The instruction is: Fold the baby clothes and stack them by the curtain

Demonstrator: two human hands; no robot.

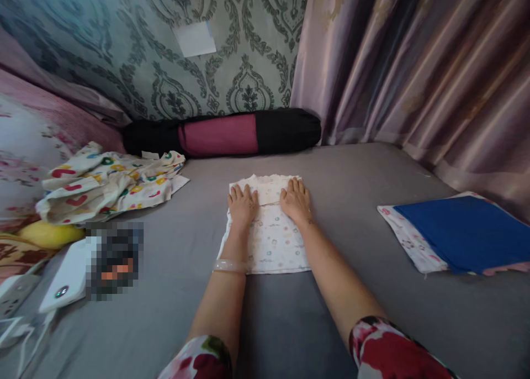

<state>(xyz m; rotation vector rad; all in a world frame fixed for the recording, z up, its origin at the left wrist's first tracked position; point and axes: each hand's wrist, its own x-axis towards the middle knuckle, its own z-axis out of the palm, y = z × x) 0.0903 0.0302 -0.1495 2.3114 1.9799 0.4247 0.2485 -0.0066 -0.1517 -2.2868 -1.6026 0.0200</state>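
Observation:
A white cloth piece with small pastel prints lies in front of me on the grey bed sheet. Its far part is folded over toward me, and the fold's edge runs across between my hands. On its left far corner my left hand rests flat with the fingers spread. My right hand presses flat on the right far corner, its fingers stretched out. A clear bangle circles my left wrist. Parts of the cloth's sides are hidden under my hands and forearms.
A printed garment lies crumpled at the left. Nearer are a white power bank and a power strip with cables. A folded blue cloth sits at the right. Along the wall lies a black and maroon bag.

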